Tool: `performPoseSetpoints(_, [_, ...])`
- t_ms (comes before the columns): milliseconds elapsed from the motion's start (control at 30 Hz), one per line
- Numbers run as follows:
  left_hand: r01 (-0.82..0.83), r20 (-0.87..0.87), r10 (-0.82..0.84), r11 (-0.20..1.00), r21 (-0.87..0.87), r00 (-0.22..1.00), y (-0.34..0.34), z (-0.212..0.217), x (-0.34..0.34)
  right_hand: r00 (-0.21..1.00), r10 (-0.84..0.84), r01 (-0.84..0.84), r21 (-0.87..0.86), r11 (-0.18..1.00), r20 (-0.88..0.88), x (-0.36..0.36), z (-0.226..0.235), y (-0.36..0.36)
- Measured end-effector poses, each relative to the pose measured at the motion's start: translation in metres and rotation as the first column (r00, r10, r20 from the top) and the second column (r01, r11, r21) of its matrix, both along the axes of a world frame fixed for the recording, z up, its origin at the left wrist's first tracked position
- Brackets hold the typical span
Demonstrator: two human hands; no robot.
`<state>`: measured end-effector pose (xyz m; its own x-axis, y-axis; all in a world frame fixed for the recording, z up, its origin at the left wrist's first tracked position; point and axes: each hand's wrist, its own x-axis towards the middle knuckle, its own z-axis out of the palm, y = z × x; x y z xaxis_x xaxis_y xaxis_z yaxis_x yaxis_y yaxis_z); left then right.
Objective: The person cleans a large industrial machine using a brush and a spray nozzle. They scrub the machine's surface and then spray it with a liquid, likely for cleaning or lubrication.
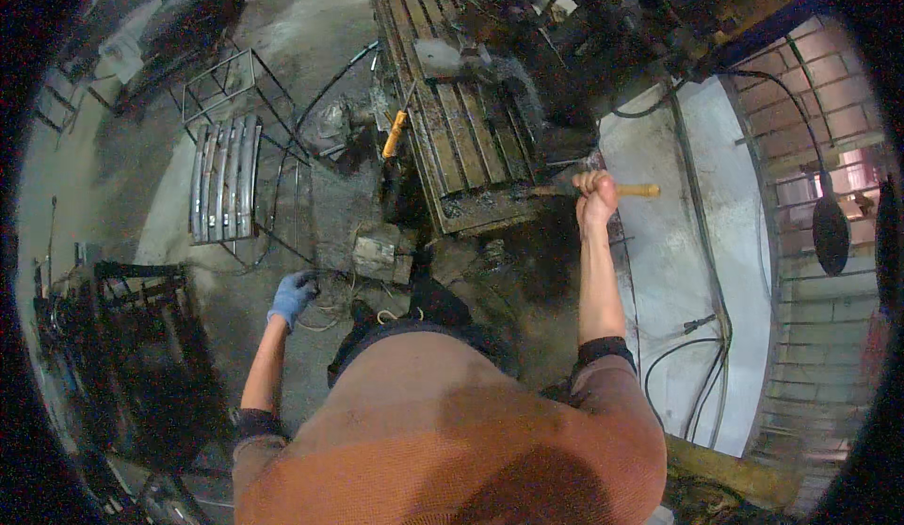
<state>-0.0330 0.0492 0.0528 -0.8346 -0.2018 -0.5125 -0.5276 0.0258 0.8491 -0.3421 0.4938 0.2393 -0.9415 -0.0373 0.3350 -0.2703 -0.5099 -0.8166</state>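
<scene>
My right hand [595, 195] is bare and closed around the orange wooden handle of a brush [633, 190], held level at the near right corner of a slotted metal machine table [461, 139]. The brush's dark head lies on the table's grimy near end. My left hand [293, 295] wears a blue glove and hangs at my side over the floor, fingers loosely curled, holding nothing I can see. An orange-handled tool [394, 133] lies on the left edge of the table.
A slatted metal grate [224, 178] and wire frames [231, 82] lie on the concrete floor at left. A dark metal rack [141, 318] stands lower left. Cables [702, 374] run along the pale floor at right, beside a brick wall [819, 101].
</scene>
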Motion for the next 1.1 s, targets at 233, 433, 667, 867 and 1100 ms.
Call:
performPoseSetpoints(233, [0.187, -0.186, -0.281, 0.895, -0.406, 0.942, 0.072, 0.086, -0.07, 1.0, -0.016, 0.015, 0.109, 0.994, 0.006, -0.027, -0.02, 0.008])
performPoseSetpoints(433, [0.193, -0.053, -0.245, 0.865, -0.463, 0.968, 0.139, 0.12, -0.094, 0.973, 0.229, -0.23, 0.022, 0.973, 0.039, -0.021, 0.026, -0.024])
performPoseSetpoints(667, [-0.021, -0.074, -0.002, 0.95, -0.311, 0.997, 0.208, 0.111, -0.071, 0.877, 0.312, -0.25, -0.206, 0.946, 0.366, -0.004, -0.043, -0.091])
performPoseSetpoints(867, [-0.2, -0.017, 0.2, 0.967, -0.156, 0.98, 0.225, 0.096, -0.038, 0.858, 0.385, -0.352, -0.155, 0.923, 0.34, 0.006, -0.053, -0.094])
performPoseSetpoints(1100, [-0.218, -0.03, 0.216, 0.959, -0.18, 0.976, 0.222, 0.096, -0.038, 0.893, 0.416, -0.405, -0.095, 0.909, 0.173, -0.02, -0.012, -0.051])
